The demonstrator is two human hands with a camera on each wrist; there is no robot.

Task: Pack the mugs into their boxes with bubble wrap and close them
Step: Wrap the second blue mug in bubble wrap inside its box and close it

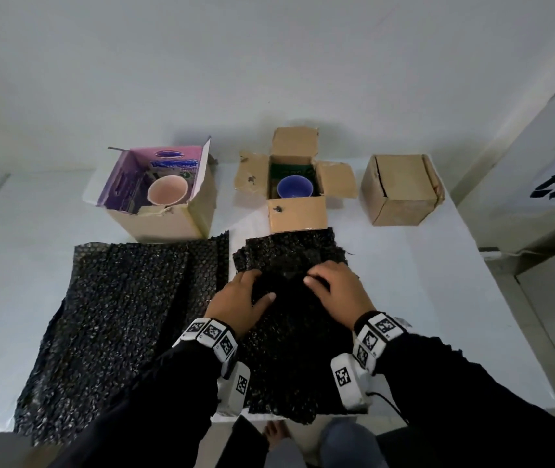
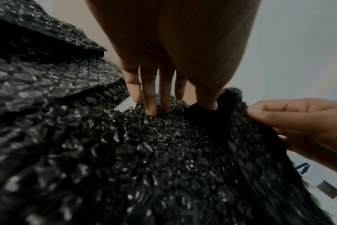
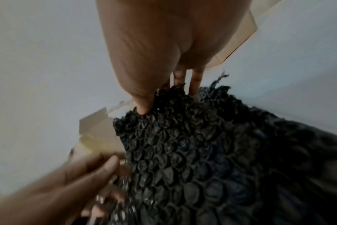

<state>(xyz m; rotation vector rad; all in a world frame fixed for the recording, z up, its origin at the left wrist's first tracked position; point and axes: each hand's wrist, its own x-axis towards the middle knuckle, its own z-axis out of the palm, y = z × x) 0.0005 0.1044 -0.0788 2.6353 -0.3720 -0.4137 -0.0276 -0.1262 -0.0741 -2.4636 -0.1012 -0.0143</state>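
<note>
A: Where is the bubble wrap (image 1: 289, 319)?
B: On the worktop (image 1: 404, 282), its long axis running toward the open box (image 1: 298, 184); its near end overhangs the worktop edge. Bare worktop lies to its right.
A: The hands?
B: Left hand (image 1: 239, 302) and right hand (image 1: 337, 292) both pinch a raised fold. The left wrist view shows fingertips (image 2: 151, 111) pressing the bubbles.

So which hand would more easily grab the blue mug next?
Probably the right hand: the blue mug sits in the open box just beyond it, while the left hand lies slightly farther off. Both grip bubble wrap.
</note>
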